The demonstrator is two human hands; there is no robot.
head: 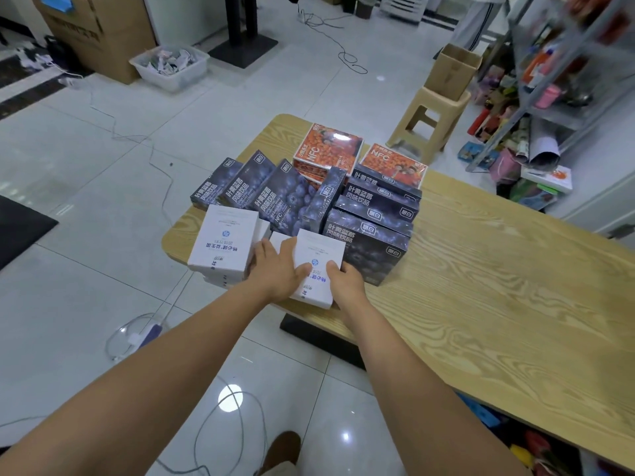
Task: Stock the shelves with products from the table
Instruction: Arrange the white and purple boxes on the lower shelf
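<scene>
A white box [321, 255] lies at the near left corner of the wooden table [498, 269]. My left hand [276, 269] grips its left edge, thumb on top. My right hand [345, 281] grips its near right edge, thumb on the lid. Left of it stands a stack of white boxes [223, 240]. Behind them lie several dark blueberry drink boxes [369, 235], some leaning [271, 194], and two orange NFC boxes [326, 151] at the far end. The metal shelves [563, 73] stand at the right, filled with mixed goods.
A beige plastic stool [429, 121] with a cardboard box [453, 72] on it stands between table and shelves. Cables [161, 187] trail across the tiled floor at left. A plastic bin [170, 65] and a large carton [99, 32] sit far left.
</scene>
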